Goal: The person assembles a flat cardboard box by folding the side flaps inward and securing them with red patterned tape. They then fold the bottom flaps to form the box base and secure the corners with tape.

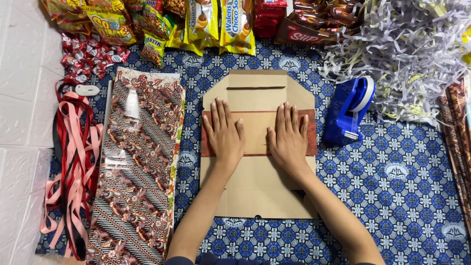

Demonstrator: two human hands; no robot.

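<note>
Bright, even overhead light; colours saturated. Shadows soft and short, thin dark edge under both forearms and beside blue tape dispenser [349, 111]. Glare streak on clear wrap over batik-patterned sheet [137, 162]; smaller highlights on glossy snack packets [211, 22]. Focus sharp centre to edge, no motion blur. Slight wide-angle stretch at corners.

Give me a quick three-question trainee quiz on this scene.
1. True or false: both hands, left hand and right hand, lie flat on the cardboard box.
2. What lies right of the box? A) tape dispenser B) ribbons C) scissors
3. What kind of paper is heaped at top right?

Key:
1. True; palms down on the flattened box.
2. A, the blue tape dispenser; the ribbons lie far left.
3. Shredded paper.
</note>
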